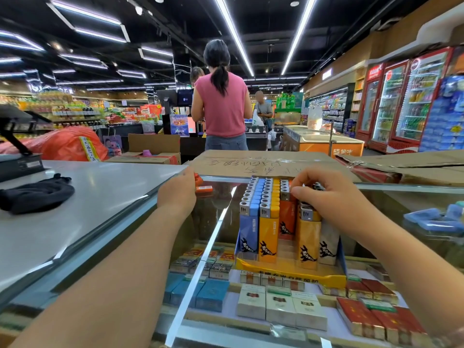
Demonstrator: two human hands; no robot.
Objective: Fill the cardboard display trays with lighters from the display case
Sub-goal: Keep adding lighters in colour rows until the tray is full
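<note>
At the left edge of the frame a dark folded cloth (35,194) is seen lying on a grey counter (82,212). Further right, just left of centre, the left hand (177,192) is held over the far edge of the glass display case (218,222), its back turned to the camera; an orange lighter (204,189) lies on the glass at its fingertips, and a second orange piece shows just above it, but whether the fingers are curled round either cannot be told (they are hidden behind the hand).

At centre, a cardboard display tray (291,271) with a yellow front lip is stood on the glass top, and it is packed with upright lighters (268,222) in rows: blue at the left, then yellow, then orange, with yellow and pale ones at the right front. A gap is left in the front of the middle row. Cigarette packs (278,305) are seen through the glass below.

Right of centre, the right hand (334,194) is laid over the tops of the right-hand rows, its fingers bent and its thumb pressed against the metal cap of an orange lighter, so that the lighter tops are pinched.

Behind the tray a flattened cardboard box (263,162) with handwriting is laid, and beyond it a person in a pink top (222,106) is stood facing away. Drink fridges (401,101) are lined along the upper right.
</note>
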